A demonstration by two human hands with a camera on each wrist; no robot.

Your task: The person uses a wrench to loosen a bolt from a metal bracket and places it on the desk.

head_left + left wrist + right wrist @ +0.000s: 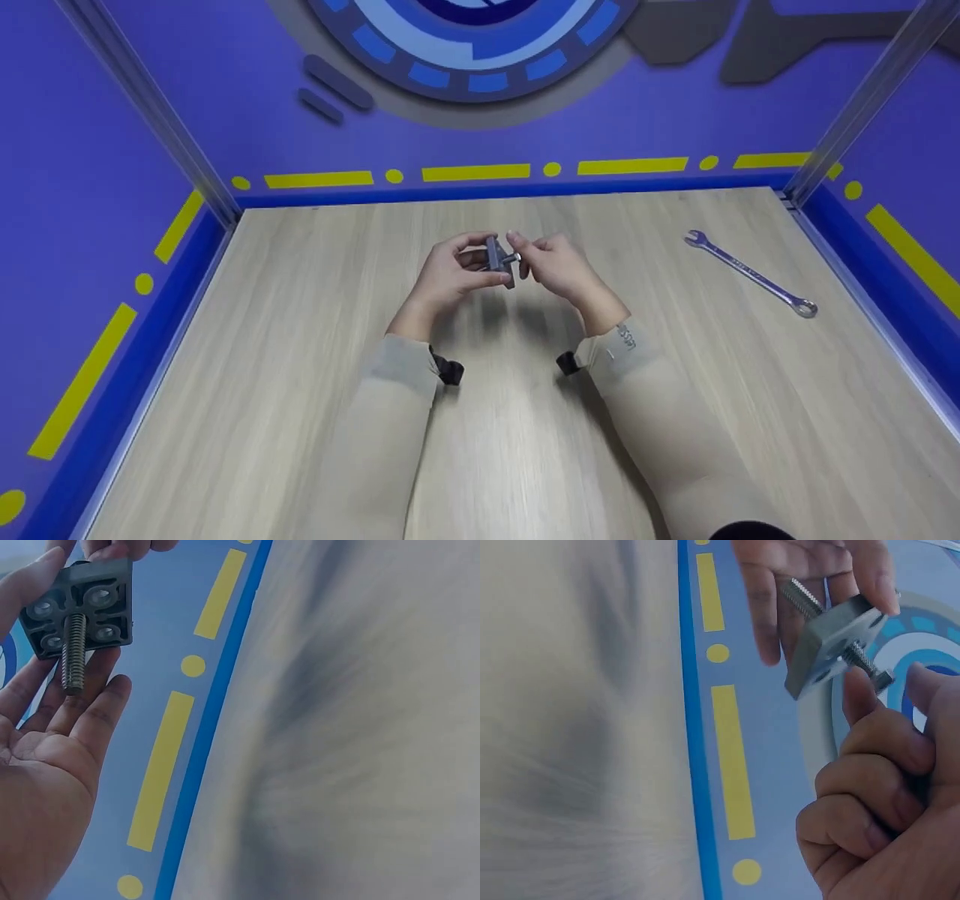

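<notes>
A small grey square plate (493,255) with a hole near each corner is held up above the table by my left hand (446,274). Thumb and fingers grip the plate's edges, its ribbed face (86,600) showing in the left wrist view. Through its middle passes a bolt (866,660), the threaded end (73,652) sticking out on the ribbed side. My right hand (559,266) is at the hex head, with the index finger (861,697) curled against the bolt. The thumb stands slightly apart from the head, and the other fingers are folded in.
A combination wrench (750,275) lies on the wooden table (262,360) to the right, beyond my right forearm. Blue panels (510,142) with yellow stripes wall the table at the back and both sides. Metal posts stand at the back corners.
</notes>
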